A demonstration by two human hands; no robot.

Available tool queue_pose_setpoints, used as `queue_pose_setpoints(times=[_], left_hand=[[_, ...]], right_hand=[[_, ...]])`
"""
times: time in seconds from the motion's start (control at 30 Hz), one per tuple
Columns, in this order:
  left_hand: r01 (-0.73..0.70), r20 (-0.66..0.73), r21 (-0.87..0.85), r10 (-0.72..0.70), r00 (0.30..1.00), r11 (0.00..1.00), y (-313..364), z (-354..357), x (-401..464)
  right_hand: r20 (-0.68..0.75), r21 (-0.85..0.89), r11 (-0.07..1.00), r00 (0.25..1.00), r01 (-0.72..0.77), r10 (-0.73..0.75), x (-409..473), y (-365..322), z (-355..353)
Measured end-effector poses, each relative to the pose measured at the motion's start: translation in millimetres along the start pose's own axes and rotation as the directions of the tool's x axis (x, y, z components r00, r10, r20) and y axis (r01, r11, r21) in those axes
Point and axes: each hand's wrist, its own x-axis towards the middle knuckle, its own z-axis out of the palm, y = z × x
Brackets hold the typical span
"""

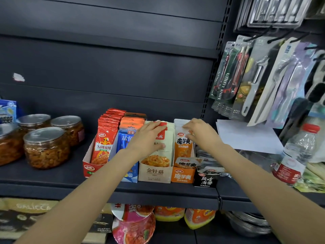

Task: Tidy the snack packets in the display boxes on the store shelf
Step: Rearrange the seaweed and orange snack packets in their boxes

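Fig.: shelf (158, 191) w/ five display boxes side by side, front edges near the shelf lip. L to R: red box (88, 167), blue box (131, 175), beige box (154, 173), orange box (182, 176), black box (204, 180).

Hands. Left hand (149, 136) lies over the beige packets (163, 147), fingers curled across their tops, thumb pressed to the front packet's face; it grips the stack. Right hand (198, 131) sits on top of the orange packets (182, 145), fingertips hooked over the upper edges, pinching them.

Risks (judged). Both hands work the packet tops, not the boxes: a forward pull could tip a light card box over the lip, as nothing holds its base. Orange box front already has a loose packet (187, 163) lying flat; pushing the row back may jam it or fold it. Black box looks slumped, w/ packets (211, 161) spilled behind it; a right forearm sweep could scatter them further. Water bottle (295, 155) stands near the right arm and could be knocked.

Materials. Packets: thin glossy film, flat, slippery, prone to fanning. Boxes: matte card, cut-away fronts, easily crushed. Red packets (103, 145) stand neatly. Jars (45, 147) at left: clear rigid plastic, foil tops, well apart from the hands.
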Motion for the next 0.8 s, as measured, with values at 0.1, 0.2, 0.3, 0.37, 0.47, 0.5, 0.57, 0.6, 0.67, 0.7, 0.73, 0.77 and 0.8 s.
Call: queue_pose_setpoints(times=[0.1,0.2,0.3,0.37,0.47,0.5,0.57,0.6,0.67,0.7,0.73,0.77,0.8], left_hand=[[0.002,0.001,-0.013,-0.002,1.000,1.000,0.3,0.2,-0.6],[0.002,0.015,-0.019,-0.002,1.000,1.000,0.4,-1.0,-1.7],[0.004,0.015,-0.019,-0.004,1.000,1.000,1.8,-2.4,-1.9],[0.008,0.013,-0.020,-0.008,1.000,1.000,3.0,-2.8,-1.7],[0.007,0.014,-0.030,-0.007,1.000,1.000,4.1,-4.3,-3.6],[0.005,0.011,-0.035,-0.005,1.000,0.999,4.0,-5.2,-4.8],[-0.004,-0.013,-0.049,0.003,1.000,0.999,4.5,-6.4,-7.1],[-0.013,-0.046,-0.063,0.010,0.999,0.998,5.3,-7.2,-8.6],[-0.048,-0.165,-0.112,0.029,0.986,0.993,7.5,-9.3,-11.7],[-0.073,-0.236,-0.140,0.038,0.971,0.987,9.3,-10.9,-13.9],[-0.096,-0.288,-0.175,0.042,0.957,0.980,11.6,-13.1,-16.4],[-0.110,-0.312,-0.223,0.036,0.949,0.969,14.6,-15.2,-19.3],[-0.112,-0.309,-0.281,0.020,0.951,0.953,18.4,-17.7,-22.6]], right_hand=[[-0.071,0.048,0.998,0.997,-0.028,0.031,3.6,-0.9,-0.2],[-0.093,0.095,0.994,0.993,-0.058,0.066,5.2,-0.6,-4.4],[-0.171,0.035,0.998,0.984,-0.053,0.058,5.2,-2.1,-9.9],[-0.178,-0.006,0.999,0.983,-0.039,0.037,4.3,-3.9,-11.3],[-0.189,0.015,1.000,0.982,-0.023,0.025,1.6,-4.0,-13.5],[-0.209,0.049,0.999,0.977,-0.024,0.033,-0.1,-3.2,-16.9],[-0.253,0.133,0.991,0.966,-0.022,0.056,-4.7,-0.6,-27.5],[-0.277,0.162,0.987,0.959,-0.016,0.061,-7.6,0.5,-33.8],[-0.323,0.193,0.981,0.944,-0.008,0.071,-15.7,1.7,-46.0],[-0.348,0.211,0.977,0.934,-0.009,0.083,-20.8,2.3,-50.7],[-0.375,0.235,0.972,0.922,-0.010,0.100,-26.3,3.6,-54.1],[-0.395,0.264,0.964,0.910,-0.014,0.122,-32.1,5.5,-56.3],[-0.408,0.297,0.955,0.901,-0.022,0.148,-37.3,7.6,-57.3]])
